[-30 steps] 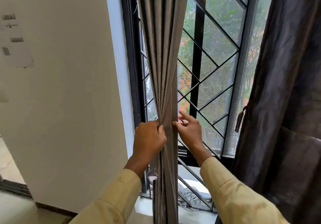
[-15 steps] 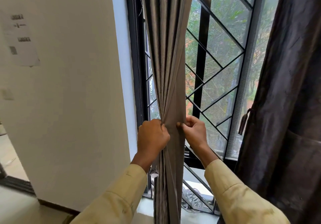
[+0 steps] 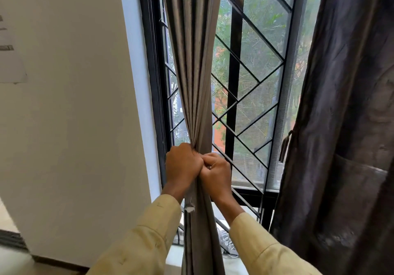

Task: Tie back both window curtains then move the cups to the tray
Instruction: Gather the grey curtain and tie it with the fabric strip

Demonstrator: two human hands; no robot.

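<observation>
Bunching the grey curtain (image 3: 191,72), left hand (image 3: 183,166) and right hand (image 3: 217,173) clench it with curled fingers; no tie visible yet. The dark curtain (image 3: 351,125) on the right and the cups seemingly remain.

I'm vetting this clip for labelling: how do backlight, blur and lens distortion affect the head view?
Head view: daylight through the window backlights the scene, leaving the dark curtain murky; the wide lens bows the window frame; the left hand, right hand and grey curtain are sharp; the paper on the wall is too soft to read.
</observation>
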